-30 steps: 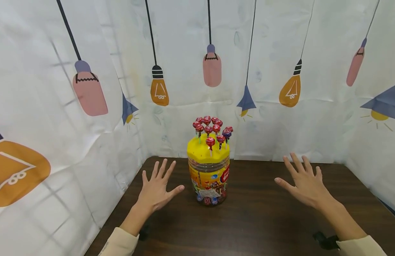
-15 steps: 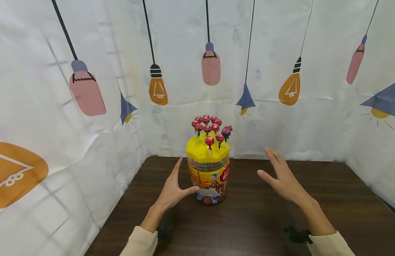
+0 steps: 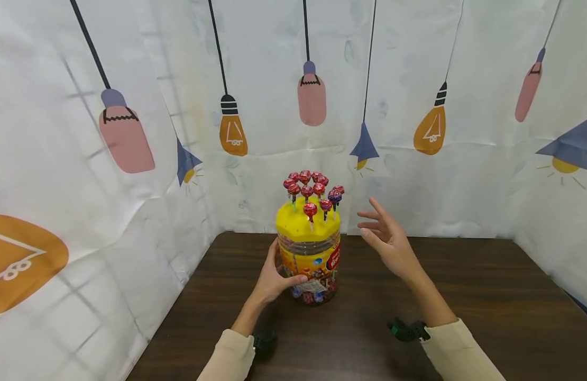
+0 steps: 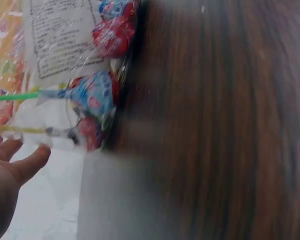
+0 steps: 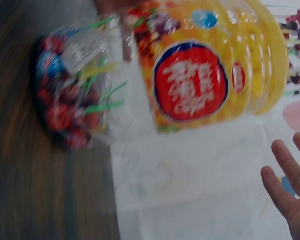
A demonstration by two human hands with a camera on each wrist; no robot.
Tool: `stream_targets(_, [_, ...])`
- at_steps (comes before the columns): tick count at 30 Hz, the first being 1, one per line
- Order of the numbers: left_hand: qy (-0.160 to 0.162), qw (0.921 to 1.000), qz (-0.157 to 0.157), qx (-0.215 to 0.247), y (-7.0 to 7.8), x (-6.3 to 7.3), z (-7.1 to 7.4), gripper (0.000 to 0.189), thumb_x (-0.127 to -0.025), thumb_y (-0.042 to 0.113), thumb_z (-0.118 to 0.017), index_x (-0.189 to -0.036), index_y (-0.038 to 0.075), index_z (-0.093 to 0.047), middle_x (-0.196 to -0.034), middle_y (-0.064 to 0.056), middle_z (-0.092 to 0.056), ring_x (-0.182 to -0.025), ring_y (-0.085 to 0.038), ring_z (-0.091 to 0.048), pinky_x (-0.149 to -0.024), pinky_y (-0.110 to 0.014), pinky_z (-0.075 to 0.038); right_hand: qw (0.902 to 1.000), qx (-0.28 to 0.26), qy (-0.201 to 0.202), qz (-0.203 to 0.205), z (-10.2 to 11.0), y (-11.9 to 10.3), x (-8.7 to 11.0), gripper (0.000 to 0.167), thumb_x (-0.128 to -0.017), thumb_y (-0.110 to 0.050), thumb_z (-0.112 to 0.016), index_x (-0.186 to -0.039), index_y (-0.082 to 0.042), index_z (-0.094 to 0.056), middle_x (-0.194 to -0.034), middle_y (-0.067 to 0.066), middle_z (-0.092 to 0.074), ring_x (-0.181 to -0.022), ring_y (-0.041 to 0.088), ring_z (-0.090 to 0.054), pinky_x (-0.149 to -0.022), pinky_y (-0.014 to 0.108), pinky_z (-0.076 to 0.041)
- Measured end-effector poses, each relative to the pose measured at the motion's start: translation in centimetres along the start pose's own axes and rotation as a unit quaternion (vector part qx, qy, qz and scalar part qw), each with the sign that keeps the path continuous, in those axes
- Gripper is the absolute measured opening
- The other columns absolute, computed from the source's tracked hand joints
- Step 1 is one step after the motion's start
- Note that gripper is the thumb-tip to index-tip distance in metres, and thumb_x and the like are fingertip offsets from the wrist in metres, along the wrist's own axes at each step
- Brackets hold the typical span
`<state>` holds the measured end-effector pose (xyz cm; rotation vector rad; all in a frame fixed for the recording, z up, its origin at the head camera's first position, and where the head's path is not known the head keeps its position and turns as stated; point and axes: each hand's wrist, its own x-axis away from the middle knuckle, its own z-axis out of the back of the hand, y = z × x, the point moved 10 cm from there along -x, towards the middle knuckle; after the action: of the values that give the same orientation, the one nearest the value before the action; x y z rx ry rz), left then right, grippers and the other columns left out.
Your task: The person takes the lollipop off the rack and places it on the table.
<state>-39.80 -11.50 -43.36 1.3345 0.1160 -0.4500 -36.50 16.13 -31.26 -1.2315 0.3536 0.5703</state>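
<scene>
A clear plastic jar (image 3: 317, 262) with a yellow lid (image 3: 298, 228) and a yellow printed label stands upright on the dark wooden table. Several lollipops (image 3: 310, 209) in red wrappers, and one in purple, stick up from the lid; more wrapped lollipops (image 5: 60, 115) lie inside at the bottom. My left hand (image 3: 268, 283) grips the jar's left side, its thumb across the front and its fingers partly hidden behind. In the left wrist view its fingers (image 4: 32, 162) are right at the jar wall. To the right of the jar, my right hand (image 3: 391, 246) is held apart from it, fingers loosely spread.
The dark wooden table (image 3: 465, 296) extends to both sides of the jar. White cloth (image 3: 274, 69) printed with hanging lamps and bulbs closes off the back and sides. Dark straps (image 3: 407, 330) sit at the wrists beside beige sleeves (image 3: 457, 349).
Both hands have moved inward toward the jar. The left hand has reached it and taken hold of its side; the right hand has come closer on the other side. The jar stays in place.
</scene>
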Motion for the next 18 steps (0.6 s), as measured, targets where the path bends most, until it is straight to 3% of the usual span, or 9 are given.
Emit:
stream_targets(3, [0.003,0.9999,0.007,0.015,-0.3,-0.2,-0.4,0.110,-0.079,0.038,-0.090,-0.161,0.040,-0.016,-0.159,0.001,-0.036,-0.145,-0.028,-0.041,-0.120,-0.061,-0.034,0.9995,-0.030,0.009,-0.001,-0.4,-0.6,-1.3,0.071,-0.104,-0.015,-0.060,-0.162,-0.036,-0.026,-0.146,0.018,-0.056,-0.126,0.036,-0.062,-0.096,0.016,-0.054])
stream_targets(9, [0.003,0.9994,0.009,0.035,-0.5,-0.5,-0.5,0.111,-0.077,0.037,-0.091,-0.160,0.041,-0.017,-0.157,0.004,-0.037,-0.140,-0.024,-0.045,-0.118,-0.056,-0.038,0.9983,-0.047,0.036,0.002,-0.9,-1.0,-3.9,0.065,-0.103,-0.016,-0.063,-0.159,-0.032,-0.036,-0.138,0.024,-0.062,-0.113,0.020,-0.070,-0.096,0.018,-0.054])
stream_targets(18, [-0.013,0.9990,-0.005,0.042,-0.4,-0.9,-0.6,0.107,-0.079,0.031,-0.091,-0.159,0.039,-0.020,-0.153,0.003,-0.041,-0.136,-0.023,-0.047,-0.115,-0.050,-0.042,0.9974,-0.051,0.048,-0.015,-1.4,-1.0,-6.3,0.059,-0.101,-0.014,-0.066,-0.155,-0.027,-0.046,-0.130,0.017,-0.064,-0.099,0.011,-0.069,-0.087,0.020,-0.058])
